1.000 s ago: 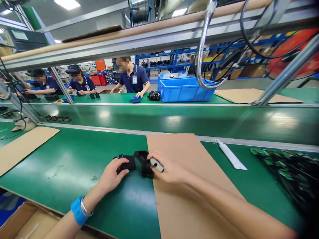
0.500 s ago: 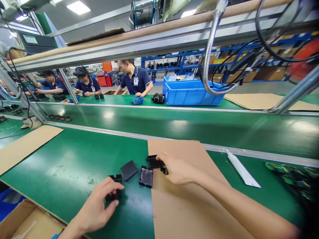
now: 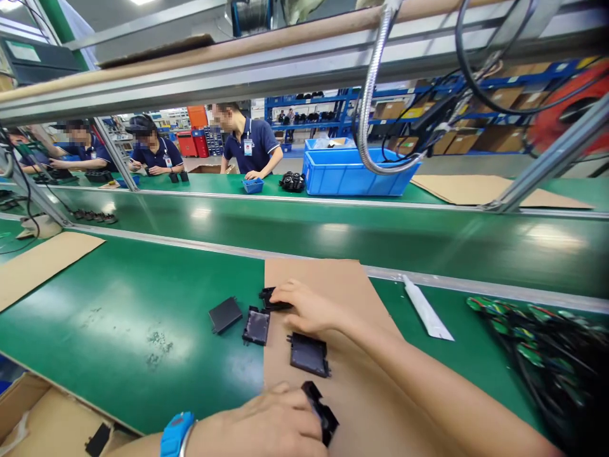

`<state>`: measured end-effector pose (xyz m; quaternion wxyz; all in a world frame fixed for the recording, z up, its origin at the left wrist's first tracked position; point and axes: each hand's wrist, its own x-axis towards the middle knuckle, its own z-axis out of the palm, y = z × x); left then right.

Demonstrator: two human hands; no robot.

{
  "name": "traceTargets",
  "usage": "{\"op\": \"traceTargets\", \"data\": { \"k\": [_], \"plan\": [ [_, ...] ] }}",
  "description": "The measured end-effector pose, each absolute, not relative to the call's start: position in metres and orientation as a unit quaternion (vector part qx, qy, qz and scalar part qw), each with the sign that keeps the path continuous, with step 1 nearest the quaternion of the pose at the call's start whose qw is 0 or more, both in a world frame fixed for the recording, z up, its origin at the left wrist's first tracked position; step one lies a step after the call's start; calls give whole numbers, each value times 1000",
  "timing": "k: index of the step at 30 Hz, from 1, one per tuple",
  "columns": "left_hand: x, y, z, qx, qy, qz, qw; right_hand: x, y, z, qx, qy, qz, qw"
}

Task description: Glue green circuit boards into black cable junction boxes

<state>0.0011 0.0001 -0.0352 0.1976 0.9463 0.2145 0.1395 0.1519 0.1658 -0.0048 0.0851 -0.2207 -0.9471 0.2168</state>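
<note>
I note the person's left hand low and back-upward, its fingertips hidden from me, left forearm nearly level, while the right hand reaches farther forward, palm down, thumb parted from fingers, bare right forearm slanting back rightward.

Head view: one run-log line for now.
left hand: at tilted black piece, grip hidden | right hand: touching far black piece | between hands: flat black piece on cardboard | green table: dark plate
</note>
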Motion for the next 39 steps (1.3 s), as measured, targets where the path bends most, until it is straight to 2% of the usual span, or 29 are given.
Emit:
{"op": "traceTargets", "data": {
  "k": [5, 10, 14, 16, 18, 23, 28, 35, 39],
  "plan": [
    [18, 13, -32, 967, 195, 90, 140, 167, 172, -25, -257, -941, 204, 87],
    [10, 19, -33, 953, 243, 124, 134, 204, 140, -17, -278, -933, 216, 78],
    [-22, 21, -37, 859, 459, 215, 75, 218, 115, -13, -278, -931, 231, 51],
    [-43, 27, -42, 781, 585, 219, 9, 222, 108, -17, -280, -933, 222, 52],
    [-62, 33, -47, 747, 635, 199, -12, 228, 104, -22, -281, -935, 209, 64],
    [-77, 45, -51, 786, 588, 191, 20, 245, 98, -29, -282, -930, 223, 77],
    [-47, 75, -39, 793, 571, 211, 20, 248, 92, -27, -287, -924, 229, 107],
    [13, 155, -35, 870, 442, 181, 118, 255, 82, -34, -301, -915, 230, 138],
    [13, 152, -33, 875, 430, 174, 137, 255, 82, -42, -322, -917, 198, 129]
  ]
}}
